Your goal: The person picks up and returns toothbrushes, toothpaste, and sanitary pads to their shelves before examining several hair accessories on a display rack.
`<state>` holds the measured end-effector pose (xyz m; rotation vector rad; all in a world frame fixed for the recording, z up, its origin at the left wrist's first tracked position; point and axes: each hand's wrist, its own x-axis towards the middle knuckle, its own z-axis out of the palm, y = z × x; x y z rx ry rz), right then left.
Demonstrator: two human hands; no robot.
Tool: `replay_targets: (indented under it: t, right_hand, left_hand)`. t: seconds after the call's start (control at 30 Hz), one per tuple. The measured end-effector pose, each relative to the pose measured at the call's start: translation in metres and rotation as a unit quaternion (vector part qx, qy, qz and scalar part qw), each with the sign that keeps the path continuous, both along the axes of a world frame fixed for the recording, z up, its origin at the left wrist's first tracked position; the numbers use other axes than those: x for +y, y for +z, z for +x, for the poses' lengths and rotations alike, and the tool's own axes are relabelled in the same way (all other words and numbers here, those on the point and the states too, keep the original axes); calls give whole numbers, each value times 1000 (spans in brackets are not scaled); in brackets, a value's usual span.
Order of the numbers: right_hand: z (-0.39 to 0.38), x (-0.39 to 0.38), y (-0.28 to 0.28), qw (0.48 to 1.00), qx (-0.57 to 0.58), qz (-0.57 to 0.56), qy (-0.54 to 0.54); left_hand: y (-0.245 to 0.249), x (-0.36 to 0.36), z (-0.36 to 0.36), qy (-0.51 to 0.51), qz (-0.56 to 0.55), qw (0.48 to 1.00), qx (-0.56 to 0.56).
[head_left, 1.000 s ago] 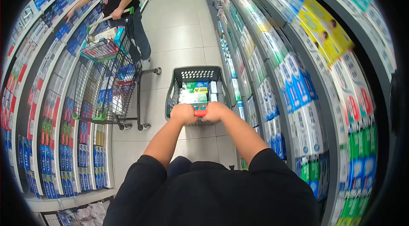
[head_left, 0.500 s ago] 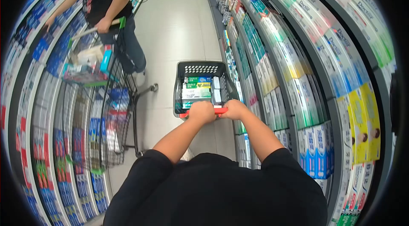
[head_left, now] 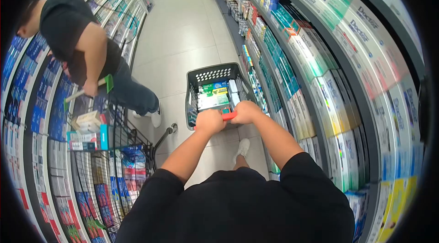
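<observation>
My left hand [head_left: 211, 121] and my right hand [head_left: 245, 111] are both closed round the red handle [head_left: 228, 116] of a black basket [head_left: 215, 72]. The basket hangs in front of me at mid-frame, with round holes along its far wall. Inside lie several toothpaste boxes [head_left: 213, 102], green, white and yellow. White boxes stand at the basket's right side. Part of the near rim is hidden behind my hands.
Shelves of boxed toothpaste [head_left: 315, 69] run close along my right. At the left another person [head_left: 68, 28] in black holds a wire shopping cart [head_left: 130, 144] with goods, beside more shelves [head_left: 32, 83]. The tiled aisle [head_left: 178, 28] stretches ahead.
The other person and the cart now stand lower and further left in view. The right-hand shelves have slid down the frame. My foot shows below the basket, which stays in both my hands.
</observation>
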<state>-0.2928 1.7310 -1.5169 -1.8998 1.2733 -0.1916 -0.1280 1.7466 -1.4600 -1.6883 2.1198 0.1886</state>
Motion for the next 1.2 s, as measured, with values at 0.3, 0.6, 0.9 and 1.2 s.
replay_targets:
  t: [0.3,0.6,0.9,1.2]
  right_hand:
    - [13,-176,-6,998,8,-4,56]
    - [36,-335,-7,999,11,-6,47]
    - [55,-507,-17,998,38,-11,47]
    - [56,-679,-31,999,8,-48,6]
  left_hand:
    - [-9,-167,12,20,-34,999,-15]
    - [-4,-329,35,18,-42,999,2]
    - [-16,-511,53,1,-32,999,23]
    - [-28,-690,54,-10,27,1000,0]
